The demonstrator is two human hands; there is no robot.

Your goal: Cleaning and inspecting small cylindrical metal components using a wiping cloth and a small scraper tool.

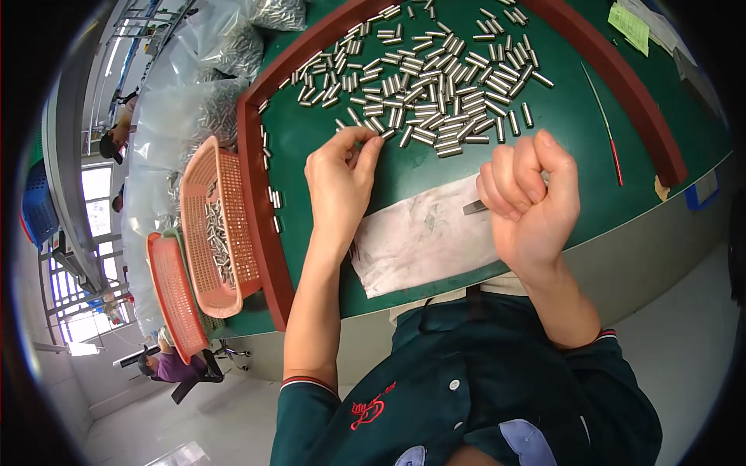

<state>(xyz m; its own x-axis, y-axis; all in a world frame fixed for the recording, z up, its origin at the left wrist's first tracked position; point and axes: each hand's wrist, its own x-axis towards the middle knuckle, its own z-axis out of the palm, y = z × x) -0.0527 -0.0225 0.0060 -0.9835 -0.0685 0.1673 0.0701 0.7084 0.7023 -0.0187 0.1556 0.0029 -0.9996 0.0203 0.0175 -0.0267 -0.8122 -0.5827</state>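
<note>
My left hand (342, 175) is at the near edge of a spread pile of short shiny metal cylinders (435, 93). Its thumb and forefinger are pinched at one metal cylinder (388, 134). To the right, my right hand (532, 198) is curled into a fist, held above a stained white cloth (427, 237). From the fist a flat grey metal strip (473, 207) sticks out on the left; the rest of it is hidden by the fingers, so its kind does not show. The cloth lies on the green tabletop (311, 210) close to my body.
A dark red raised rim (250, 155) borders the work surface. Inside it, at right, lies a thin red-handled tool (614, 151). Left of the rim stand an orange basket (190, 225) holding cylinders, another basket (167, 287) and bulging clear bags (225, 46). People (167, 361) are farther off.
</note>
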